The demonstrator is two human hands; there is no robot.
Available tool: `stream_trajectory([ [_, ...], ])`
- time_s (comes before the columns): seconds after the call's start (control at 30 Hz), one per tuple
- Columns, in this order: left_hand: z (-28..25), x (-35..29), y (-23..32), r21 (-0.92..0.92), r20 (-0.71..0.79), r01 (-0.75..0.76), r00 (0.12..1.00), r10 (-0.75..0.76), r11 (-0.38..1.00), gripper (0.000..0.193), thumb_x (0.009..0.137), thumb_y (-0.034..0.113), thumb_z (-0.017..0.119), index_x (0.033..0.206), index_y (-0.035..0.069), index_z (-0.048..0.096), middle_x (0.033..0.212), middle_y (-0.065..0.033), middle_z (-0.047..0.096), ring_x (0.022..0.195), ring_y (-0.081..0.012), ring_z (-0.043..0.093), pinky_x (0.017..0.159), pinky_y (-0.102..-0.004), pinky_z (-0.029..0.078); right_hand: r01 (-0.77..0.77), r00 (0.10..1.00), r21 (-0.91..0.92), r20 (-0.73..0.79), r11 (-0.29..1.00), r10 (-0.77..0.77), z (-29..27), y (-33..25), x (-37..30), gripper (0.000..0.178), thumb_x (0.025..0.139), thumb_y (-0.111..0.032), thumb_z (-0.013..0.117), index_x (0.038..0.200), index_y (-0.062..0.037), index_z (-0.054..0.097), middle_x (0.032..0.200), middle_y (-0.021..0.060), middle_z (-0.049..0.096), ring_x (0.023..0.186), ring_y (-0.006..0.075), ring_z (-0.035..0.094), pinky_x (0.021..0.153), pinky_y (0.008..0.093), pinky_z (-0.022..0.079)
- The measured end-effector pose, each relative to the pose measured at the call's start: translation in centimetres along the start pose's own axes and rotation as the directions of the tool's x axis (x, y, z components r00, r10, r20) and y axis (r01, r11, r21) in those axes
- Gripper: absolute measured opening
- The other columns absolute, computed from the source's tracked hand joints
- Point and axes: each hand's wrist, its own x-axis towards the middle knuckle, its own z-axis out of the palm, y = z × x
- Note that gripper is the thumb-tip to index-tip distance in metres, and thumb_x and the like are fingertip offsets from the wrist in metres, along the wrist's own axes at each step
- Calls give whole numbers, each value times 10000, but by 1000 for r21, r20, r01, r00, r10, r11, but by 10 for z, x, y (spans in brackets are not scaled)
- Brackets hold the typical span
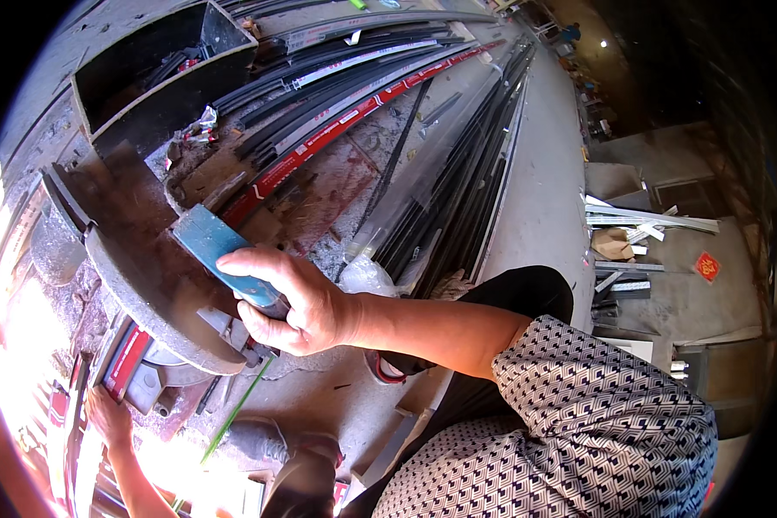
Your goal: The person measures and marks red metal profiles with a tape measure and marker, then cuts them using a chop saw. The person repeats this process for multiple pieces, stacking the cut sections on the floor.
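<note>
My right hand is wrapped round the blue handle of a cut-off saw, its thumb lying along the top. Below and left of that hand is the saw's curved grey blade guard, coated in dust. My left hand grips a long profile with a red face on the saw's bed, close to the guard's lower end. Glare washes out part of the surroundings of the left hand, and its fingertips are partly hidden. A grey metal block sits against the profile.
Bundles of long dark and red-faced profiles lie on the floor beyond the saw. A black open box with scraps stands far left. Clear plastic wrap lies by more dark profiles. White offcuts are piled at right.
</note>
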Motion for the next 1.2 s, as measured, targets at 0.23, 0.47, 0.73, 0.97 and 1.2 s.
stream_trajectory([
  [0.23,-12,0,9,12,-1,15,1000,-15,1000,244,859,109,658,1031,-14,537,1011,-233,608,1039,-437,595,947,-533,450,-42,999,29,26,999,41,2,2,-8,585,859,21,705,1396,4,473,1220,195,642,1043,369,682,901,416,552],
  [0.47,-7,-5,2,-18,-86,-41,995,40,999,191,864,86,618,1018,-2,545,961,-230,624,985,-444,606,913,-528,460,-53,998,66,22,996,52,6,10,-23,573,846,35,712,1374,6,490,1186,189,639,1014,339,680,879,398,551],
  [0.73,-4,-6,-5,-28,-76,-99,992,96,995,85,919,72,567,980,17,584,937,-225,643,918,-425,639,806,-531,496,16,999,-9,50,1000,-15,17,13,-31,547,902,80,628,1387,12,384,1174,133,554,914,166,635,769,292,558],
  [0.97,-63,-6,32,-284,-33,-38,999,30,958,99,914,80,601,990,16,603,968,-207,695,948,-420,686,814,-501,541,-381,925,213,77,900,373,13,-16,31,561,979,-48,595,1491,-60,366,1150,108,591,814,116,588,702,277,541],
  [1.2,-98,-56,19,-175,308,95,951,-37,980,120,961,113,561,981,-5,559,960,-230,679,977,-432,674,856,-534,520,-366,891,13,293,931,346,-10,-15,122,562,1066,-257,556,1558,-79,353,1147,55,646,743,76,563,621,229,513],
])
